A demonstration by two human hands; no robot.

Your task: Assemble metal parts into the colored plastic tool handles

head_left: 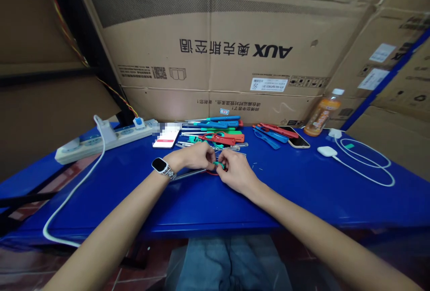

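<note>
My left hand (200, 155), with a watch on its wrist, and my right hand (237, 171) meet over the table. The fingertips of both are pinched at a small green plastic piece (219, 164), mostly covered by the fingers. Below them a thin red curved part (211, 173) shows. A silver metal tube (188, 175) extends left from under my left hand. Just beyond my hands lies a pile of what look like long-nosed lighters, with a red handle (218, 137) and a blue handle (215, 124) among them, metal rods pointing left.
On the blue table (208, 206) are a lit phone (168, 136) and a power strip (110, 138) at left. Blue and red handles (270, 136), another phone (298, 140), an orange drink bottle (322, 114) and a white charger (327, 151) with coiled cable are at right. Cardboard (215, 71) stands behind.
</note>
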